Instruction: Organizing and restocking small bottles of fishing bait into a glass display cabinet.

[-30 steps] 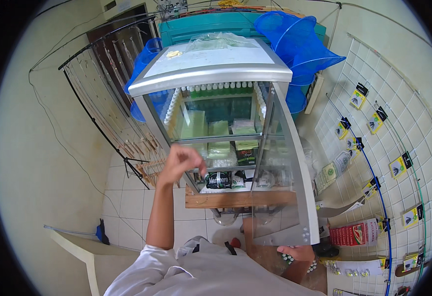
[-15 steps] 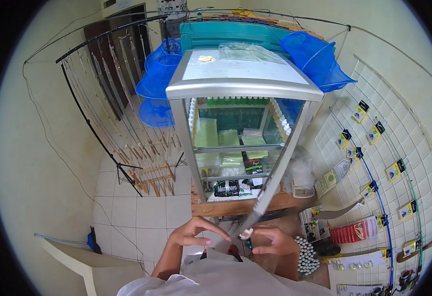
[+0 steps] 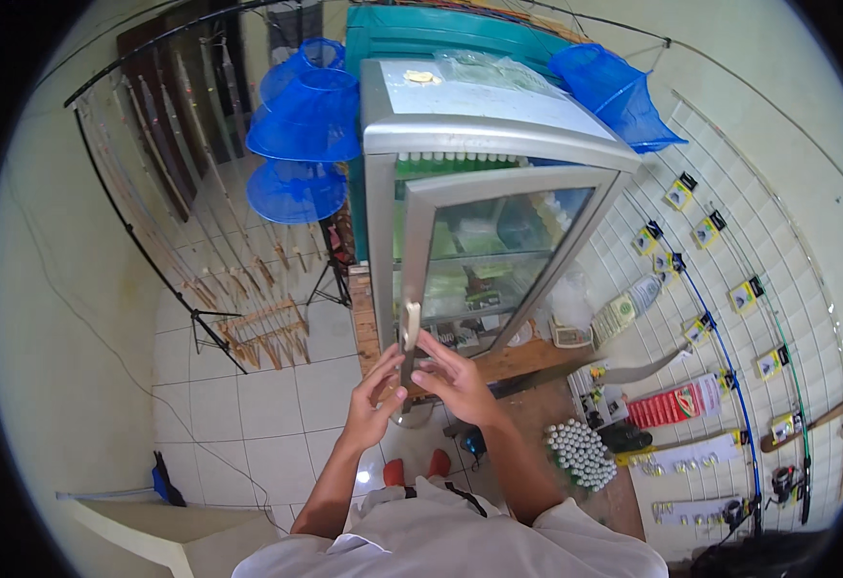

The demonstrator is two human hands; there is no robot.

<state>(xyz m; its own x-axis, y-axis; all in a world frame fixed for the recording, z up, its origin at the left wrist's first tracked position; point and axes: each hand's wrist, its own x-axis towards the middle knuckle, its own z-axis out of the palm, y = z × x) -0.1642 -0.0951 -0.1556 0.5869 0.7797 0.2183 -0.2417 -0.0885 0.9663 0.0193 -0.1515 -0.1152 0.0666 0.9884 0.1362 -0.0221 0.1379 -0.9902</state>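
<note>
The glass door (image 3: 508,241) of a silver-framed display cabinet (image 3: 493,127) stands a little ajar, its free edge toward me. A pale handle (image 3: 412,326) is fixed on that edge. My right hand (image 3: 455,383) is at the lower part of the edge on the glass side, fingers stretched upward just below the handle. On the other side of the edge is my left hand (image 3: 373,405), fingers extended and thumb apart. Both hands seem to touch or nearly touch the door frame; neither grips anything visible. Green packets and small bottles show behind the glass.
A wooden bench (image 3: 527,366) supports the cabinet. Blue mesh nets (image 3: 301,135) hang left, beside a rack of rods (image 3: 132,231). A white grid panel (image 3: 729,241) with small packages lines the right. Several white-capped bottles (image 3: 580,455) stand low at right.
The door has swung from wide open toward the cabinet front. Both hands have moved up and forward to its free edge, closer together. The view has shifted too.
</note>
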